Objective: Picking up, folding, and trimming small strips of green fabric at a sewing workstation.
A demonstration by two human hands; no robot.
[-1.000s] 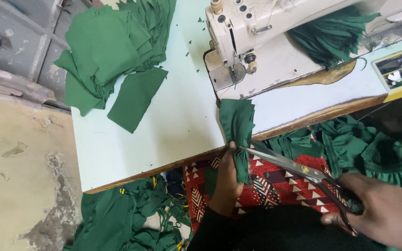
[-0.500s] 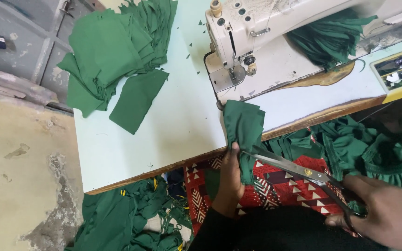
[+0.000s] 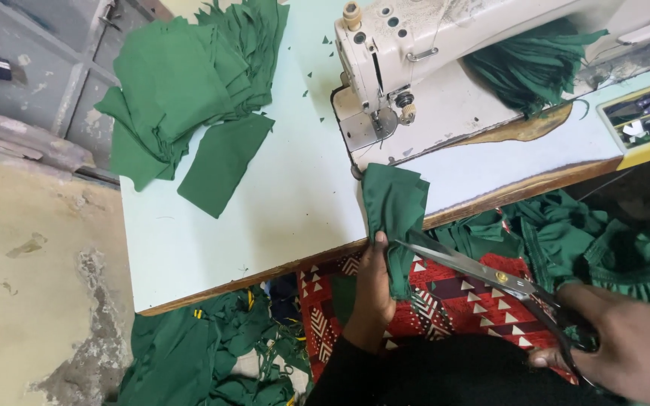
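Head view: we note a white sewing machine (image 3: 408, 68) close behind the folded green cloth piece (image 3: 394, 207), which hangs over the counter (image 3: 265, 218) edge. A pile of cut green pieces (image 3: 189, 90) fills the far left; bare pale surface lies between. Our left hand (image 3: 370, 293) pinches the cloth; our right hand (image 3: 633, 346) grips steel scissors (image 3: 483, 274), whose blades meet the soft fabric.

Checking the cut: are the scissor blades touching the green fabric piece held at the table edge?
Touching. The head view shows the scissors tips meeting the green fabric piece, which the left hand holds; the right hand grips the handles.
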